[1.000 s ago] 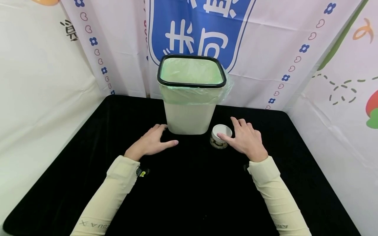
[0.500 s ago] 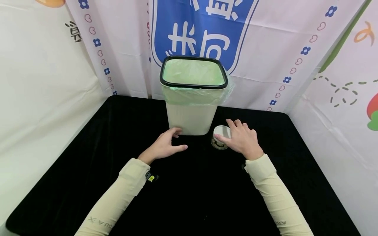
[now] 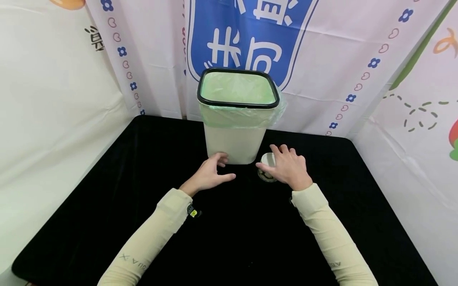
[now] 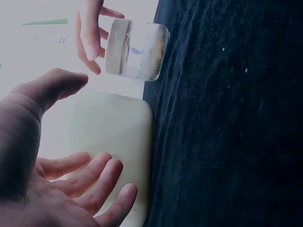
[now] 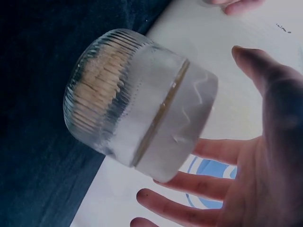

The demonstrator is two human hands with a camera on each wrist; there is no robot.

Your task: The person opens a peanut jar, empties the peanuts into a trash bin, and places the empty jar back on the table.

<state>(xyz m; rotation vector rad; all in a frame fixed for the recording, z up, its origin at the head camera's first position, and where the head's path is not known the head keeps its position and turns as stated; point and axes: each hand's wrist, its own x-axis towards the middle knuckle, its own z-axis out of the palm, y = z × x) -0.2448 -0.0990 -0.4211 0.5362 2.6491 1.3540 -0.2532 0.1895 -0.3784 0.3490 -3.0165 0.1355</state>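
On the left, a white cloth (image 3: 53, 99) is hung like a wall. Next, the left hand (image 3: 207, 174) is held low by the front of the bin (image 3: 236, 143). Its thumb and fingers are spread wide, and nothing is held. Whether the bin is touched cannot be told. The bin is stood upright near the back of the black worktop (image 3: 250, 238). A thin green bag (image 3: 236, 119) is folded over its top under a black ring (image 3: 237, 105), probably so the bag is stopped from slipping in. Just right of the bin, a small glass jar (image 5: 137, 101) is stood on its flat bottom, likely so rolling is stopped. A white lid (image 5: 180, 127) is set on top. Last, the right hand (image 3: 288, 169) is held over the jar, with thumb and fingers wide, perhaps so the lid can be fitted between. Nothing is gripped; whether the lid is touched cannot be told.
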